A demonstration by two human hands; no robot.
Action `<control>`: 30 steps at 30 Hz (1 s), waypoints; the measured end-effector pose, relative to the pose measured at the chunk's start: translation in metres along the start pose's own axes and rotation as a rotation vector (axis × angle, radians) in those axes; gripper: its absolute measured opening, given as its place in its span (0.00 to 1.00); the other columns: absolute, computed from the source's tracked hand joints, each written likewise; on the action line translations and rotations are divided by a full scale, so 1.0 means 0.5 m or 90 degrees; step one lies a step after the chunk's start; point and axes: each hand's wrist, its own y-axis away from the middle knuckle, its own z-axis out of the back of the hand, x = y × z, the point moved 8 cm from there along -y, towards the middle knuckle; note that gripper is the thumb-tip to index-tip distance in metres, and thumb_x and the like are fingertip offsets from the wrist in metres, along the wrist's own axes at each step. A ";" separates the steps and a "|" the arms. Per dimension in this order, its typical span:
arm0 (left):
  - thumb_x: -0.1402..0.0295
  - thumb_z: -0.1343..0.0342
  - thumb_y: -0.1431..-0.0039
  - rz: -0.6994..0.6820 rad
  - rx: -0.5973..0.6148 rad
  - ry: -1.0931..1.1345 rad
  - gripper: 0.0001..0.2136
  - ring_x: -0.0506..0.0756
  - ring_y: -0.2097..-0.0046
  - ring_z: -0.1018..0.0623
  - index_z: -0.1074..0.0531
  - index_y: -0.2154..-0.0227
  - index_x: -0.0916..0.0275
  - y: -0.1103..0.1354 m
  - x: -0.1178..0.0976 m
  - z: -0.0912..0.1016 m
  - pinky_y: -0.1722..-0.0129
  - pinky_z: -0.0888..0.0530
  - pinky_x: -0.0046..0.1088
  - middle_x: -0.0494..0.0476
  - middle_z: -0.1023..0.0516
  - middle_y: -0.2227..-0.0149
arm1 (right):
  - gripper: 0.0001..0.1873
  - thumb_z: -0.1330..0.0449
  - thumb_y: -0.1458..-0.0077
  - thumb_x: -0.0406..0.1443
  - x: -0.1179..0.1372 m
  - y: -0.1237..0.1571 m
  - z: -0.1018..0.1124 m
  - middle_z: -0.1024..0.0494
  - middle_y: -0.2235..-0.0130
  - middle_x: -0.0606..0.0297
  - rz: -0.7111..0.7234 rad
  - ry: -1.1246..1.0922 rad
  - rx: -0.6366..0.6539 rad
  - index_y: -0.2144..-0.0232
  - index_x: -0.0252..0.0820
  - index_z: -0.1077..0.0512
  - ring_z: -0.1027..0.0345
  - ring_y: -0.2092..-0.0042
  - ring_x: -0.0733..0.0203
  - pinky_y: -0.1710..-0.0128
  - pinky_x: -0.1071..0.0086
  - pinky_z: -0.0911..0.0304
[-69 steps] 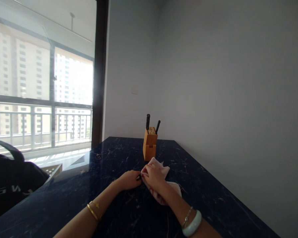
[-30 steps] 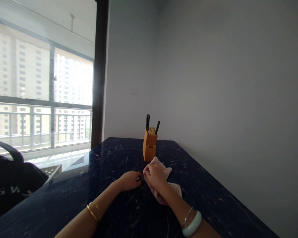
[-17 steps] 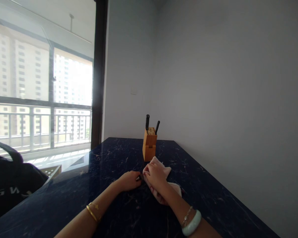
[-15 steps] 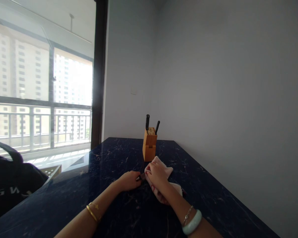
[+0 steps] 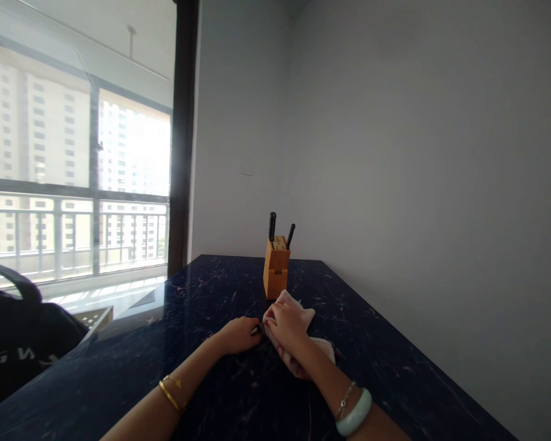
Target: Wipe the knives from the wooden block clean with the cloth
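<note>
My left hand (image 5: pixel 239 335) rests on the dark marble table (image 5: pixel 202 380), fingers curled around a dark handle (image 5: pixel 258 330), likely a knife's. My right hand (image 5: pixel 287 327) is closed on a pale pink cloth (image 5: pixel 302 314), pressed over what sticks out from the left hand; the blade itself is hidden under cloth and hand. Just behind the hands stands a wooden knife block (image 5: pixel 275 272) with two black handles (image 5: pixel 272 225) poking out of it.
A grey wall (image 5: pixel 417 184) runs along the table's right edge. A large window with a balcony railing (image 5: pixel 73 220) fills the left. A black bag (image 5: pixel 18 343) sits at the lower left beside the table.
My right hand with the cloth slid slightly right along the hidden blade, then came back left against my left hand. My left hand has stayed put.
</note>
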 end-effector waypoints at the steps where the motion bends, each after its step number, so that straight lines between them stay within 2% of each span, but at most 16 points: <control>1: 0.62 0.57 0.47 0.003 0.000 -0.003 0.12 0.58 0.63 0.24 0.31 0.66 0.60 -0.001 0.002 -0.001 0.66 0.32 0.28 0.58 0.23 0.65 | 0.03 0.46 0.52 0.31 -0.009 -0.002 0.004 0.28 0.67 0.66 -0.014 0.007 -0.006 0.73 0.42 0.33 0.37 0.60 0.62 0.61 0.71 0.47; 6: 0.61 0.57 0.47 0.009 0.001 -0.006 0.13 0.58 0.64 0.24 0.31 0.66 0.60 -0.004 0.005 -0.005 0.68 0.32 0.28 0.59 0.23 0.66 | 0.04 0.48 0.51 0.30 -0.032 -0.005 0.013 0.28 0.67 0.64 -0.029 0.014 -0.017 0.73 0.41 0.33 0.37 0.61 0.61 0.62 0.71 0.46; 14: 0.63 0.57 0.47 -0.008 -0.010 0.002 0.12 0.57 0.63 0.24 0.31 0.66 0.59 -0.002 -0.001 0.000 0.67 0.33 0.27 0.56 0.23 0.65 | 0.03 0.45 0.52 0.32 0.018 0.004 -0.006 0.28 0.67 0.67 0.047 -0.005 -0.002 0.72 0.43 0.33 0.38 0.60 0.62 0.61 0.72 0.47; 19: 0.61 0.57 0.47 0.001 -0.010 0.003 0.13 0.59 0.65 0.24 0.31 0.67 0.61 -0.002 0.002 -0.001 0.69 0.33 0.28 0.59 0.23 0.67 | 0.03 0.45 0.53 0.29 -0.029 -0.007 0.014 0.29 0.68 0.65 -0.030 0.025 -0.029 0.74 0.41 0.33 0.38 0.61 0.61 0.62 0.70 0.48; 22: 0.61 0.57 0.48 0.005 -0.006 0.008 0.13 0.59 0.66 0.24 0.30 0.67 0.61 -0.002 0.004 -0.001 0.70 0.33 0.29 0.59 0.23 0.67 | 0.04 0.46 0.51 0.29 -0.046 -0.009 0.018 0.29 0.68 0.64 -0.040 0.023 -0.034 0.74 0.40 0.34 0.38 0.62 0.61 0.62 0.70 0.48; 26: 0.61 0.57 0.47 0.001 -0.008 0.018 0.13 0.59 0.64 0.24 0.30 0.67 0.60 0.000 0.001 0.001 0.68 0.33 0.28 0.58 0.23 0.66 | 0.03 0.46 0.52 0.30 -0.018 -0.003 0.001 0.29 0.68 0.66 0.011 -0.004 -0.009 0.73 0.42 0.33 0.38 0.62 0.63 0.63 0.72 0.47; 30: 0.62 0.57 0.47 -0.005 -0.008 0.029 0.12 0.57 0.63 0.24 0.30 0.67 0.59 0.000 -0.001 0.003 0.67 0.33 0.27 0.56 0.23 0.65 | 0.02 0.44 0.51 0.33 0.017 0.001 -0.007 0.27 0.67 0.67 0.083 -0.002 0.008 0.71 0.43 0.32 0.38 0.60 0.62 0.60 0.70 0.48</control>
